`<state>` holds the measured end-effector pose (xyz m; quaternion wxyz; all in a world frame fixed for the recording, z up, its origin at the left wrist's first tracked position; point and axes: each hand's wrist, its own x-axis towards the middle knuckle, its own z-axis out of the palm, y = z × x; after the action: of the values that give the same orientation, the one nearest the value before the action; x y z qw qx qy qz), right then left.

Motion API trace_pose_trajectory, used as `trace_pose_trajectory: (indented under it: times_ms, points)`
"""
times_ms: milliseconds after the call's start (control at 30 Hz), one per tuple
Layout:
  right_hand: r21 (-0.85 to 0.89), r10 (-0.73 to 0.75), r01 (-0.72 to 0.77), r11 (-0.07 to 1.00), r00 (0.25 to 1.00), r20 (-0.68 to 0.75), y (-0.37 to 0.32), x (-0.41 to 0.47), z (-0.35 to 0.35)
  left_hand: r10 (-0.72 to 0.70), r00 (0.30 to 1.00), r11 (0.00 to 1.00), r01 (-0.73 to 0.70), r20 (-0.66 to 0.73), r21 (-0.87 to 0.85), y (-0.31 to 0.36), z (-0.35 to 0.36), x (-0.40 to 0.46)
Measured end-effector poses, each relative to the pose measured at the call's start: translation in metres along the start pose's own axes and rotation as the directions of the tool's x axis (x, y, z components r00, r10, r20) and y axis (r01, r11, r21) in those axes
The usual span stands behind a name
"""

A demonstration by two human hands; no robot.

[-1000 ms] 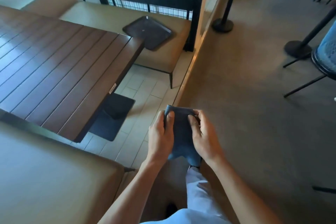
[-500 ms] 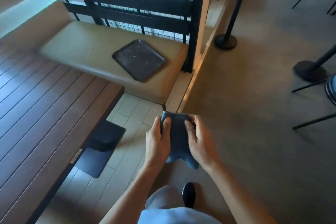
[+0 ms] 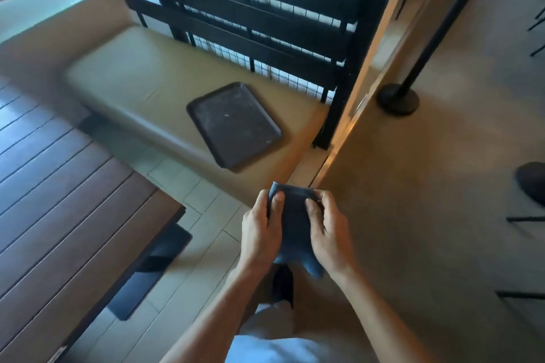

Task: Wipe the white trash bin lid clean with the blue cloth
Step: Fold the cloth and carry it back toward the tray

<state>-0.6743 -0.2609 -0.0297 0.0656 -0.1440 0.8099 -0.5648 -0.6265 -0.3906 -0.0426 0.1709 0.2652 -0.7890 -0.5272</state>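
Closer now come the bench (image 3: 141, 88) and its dark tray (image 3: 233, 124); the table (image 3: 59, 215) has slid left. Folded blue cloth (image 3: 295, 227) sits between my left hand (image 3: 259, 233) and right hand (image 3: 327, 236), thumbs pinching it. No white bin lid is visible, so I'm carrying; next, find it.

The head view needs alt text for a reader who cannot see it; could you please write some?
Both hands, left and right, hold a folded blue cloth in mid-air. Ahead, a dark tray lies on a tan bench; a wooden table stands left. No bin shows.
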Motion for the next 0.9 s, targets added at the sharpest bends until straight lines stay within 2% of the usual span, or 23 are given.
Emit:
trace_pose_trajectory:
  times_ms: [100, 200, 467, 633, 900]
  points:
    - [-0.019, -0.024, 0.025, 0.999, 0.998, 0.055, 0.005, 0.057, 0.008, -0.020, 0.998, 1.000, 0.019, -0.052, -0.022, 0.004, 0.010, 0.048]
    - [0.007, 0.015, -0.016, 1.000, 0.993, 0.120, 0.004, 0.107, 0.019, -0.063, 0.995, 0.998, 0.064, -0.081, 0.007, 0.005, 0.014, 0.093]
    - [-0.006, -0.052, 0.057, 0.998, 0.952, 0.300, 0.015, 0.234, 0.052, -0.116, 0.975, 0.991, 0.126, -0.191, 0.041, 0.003, 0.021, 0.202]
    - [0.069, -0.092, 0.069, 0.995, 0.903, 0.419, 0.030, 0.317, 0.083, -0.165, 0.943, 0.978, 0.194, -0.289, 0.074, -0.003, 0.029, 0.268]
    - [0.076, -0.136, 0.113, 0.991, 0.796, 0.590, 0.048, 0.432, 0.130, -0.244, 0.860, 0.935, 0.332, -0.449, 0.126, -0.022, 0.041, 0.362]
